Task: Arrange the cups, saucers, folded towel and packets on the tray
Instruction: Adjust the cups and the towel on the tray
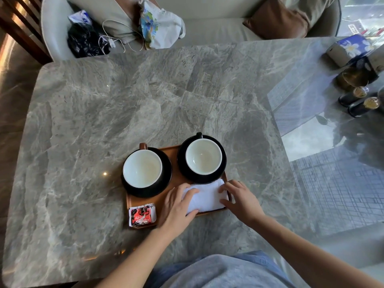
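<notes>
A brown tray lies on the marble table. On its left stands an empty cup on a black saucer; on its right a second empty cup on another black saucer. A white folded towel lies at the tray's near right corner. My left hand rests flat on the towel's left end. My right hand touches its right end, fingers spread. A red and black packet lies at the tray's near left corner.
A tissue box and dark bottles with gold caps stand at the table's far right. Behind the table is a sofa with plastic bags, a cable and a brown cushion.
</notes>
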